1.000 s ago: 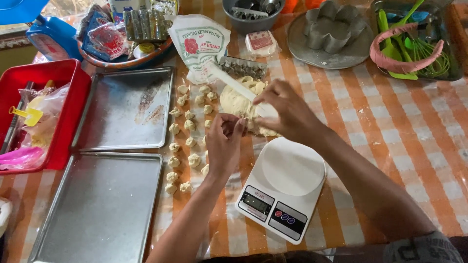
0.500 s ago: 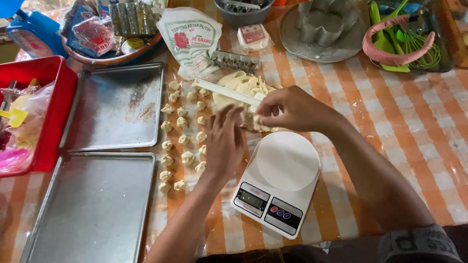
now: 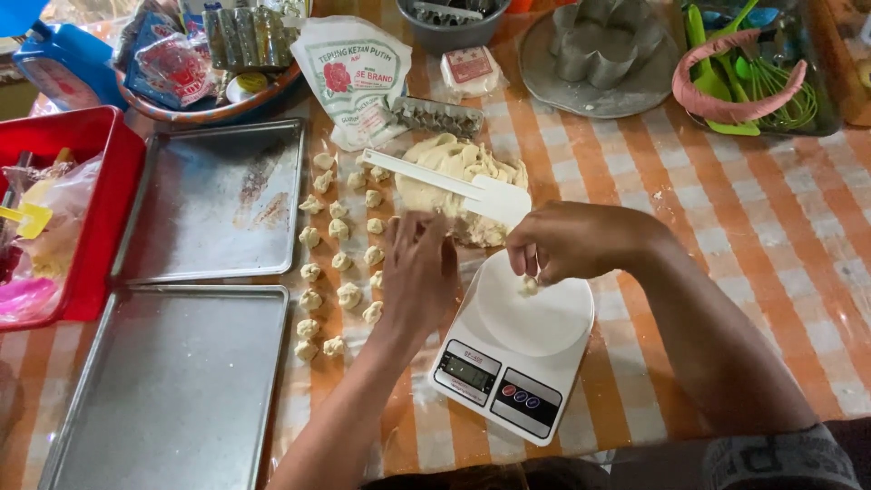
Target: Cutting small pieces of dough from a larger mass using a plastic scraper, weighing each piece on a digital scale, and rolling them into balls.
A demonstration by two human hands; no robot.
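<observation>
Our right hand (image 3: 573, 243) pinches a small lump of dough (image 3: 528, 287) between fingertips and thumb, holding it right at the round white plate of the kitchen scale (image 3: 513, 349); whether the lump already rests on the plate we cannot tell. Our left hand (image 3: 419, 272) lies just to the left of the scale, fingers stretched out and loosely open, holding nothing that we can see, its fingertips near the big dough mass (image 3: 458, 177). That mass sits just beyond both hands on the checked tabletop (image 3: 753, 245), with a white plastic scraper (image 3: 454, 186) lying across it, its blade close above our right hand.

To the left of our left hand, rows of small dough portions (image 3: 337, 263) lie on the tabletop, the nearest ones just beside the fingers. Further left we see two metal baking trays (image 3: 181, 390), one behind the other, and a red bin (image 3: 91, 218) past them. Well beyond the hands stand a white flour bag (image 3: 354, 77), a flower-shaped metal mould (image 3: 603, 41) and a container of green utensils (image 3: 753, 73).
</observation>
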